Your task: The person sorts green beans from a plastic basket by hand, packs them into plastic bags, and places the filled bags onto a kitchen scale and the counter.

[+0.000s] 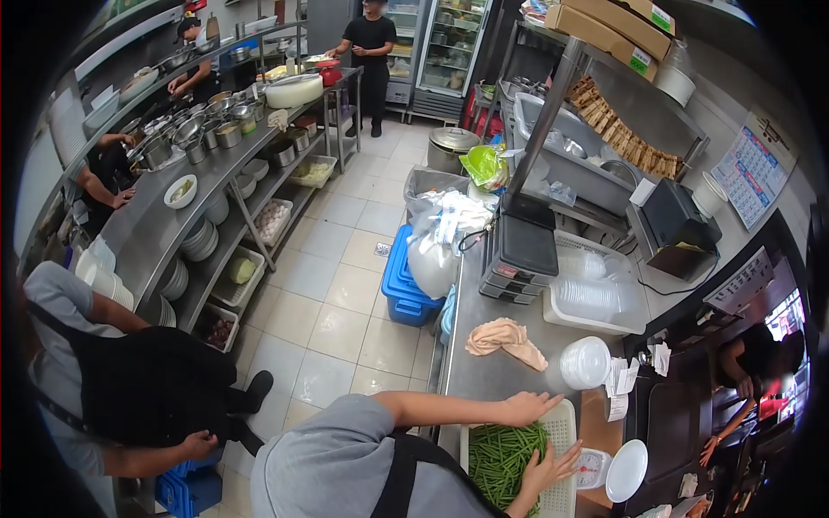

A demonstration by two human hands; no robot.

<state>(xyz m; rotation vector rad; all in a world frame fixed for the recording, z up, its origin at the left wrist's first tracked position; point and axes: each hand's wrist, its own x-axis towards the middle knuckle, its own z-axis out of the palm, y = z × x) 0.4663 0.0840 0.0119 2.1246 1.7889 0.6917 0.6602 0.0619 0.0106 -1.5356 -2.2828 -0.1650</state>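
Left arm (453, 407) reaching out from the shoulder, nearly straight, forearm bare; left hand (525, 409) open, flattish, back facing up. Right forearm (523, 502) only partly in view, at the bottom edge; right hand (547, 471) open, spread. Hands near each other, apart.

Square, pale cream and grey glossy tiles form the kitchen floor (332, 298), running along the left edge of the brushed stainless-steel worktop (466, 298). Across the aisle stands a long, curved-looking stainless-steel bench (148, 220) with shelves beneath (the wide lens probably bends it). A tall, steel-framed refrigerator with glass doors (451, 47) stands well beyond the worktop's far edge. Past its right edge, a blue-and-white paper calendar (749, 173) hangs on the pale wall; farther right, a bright window (792, 312) glares.
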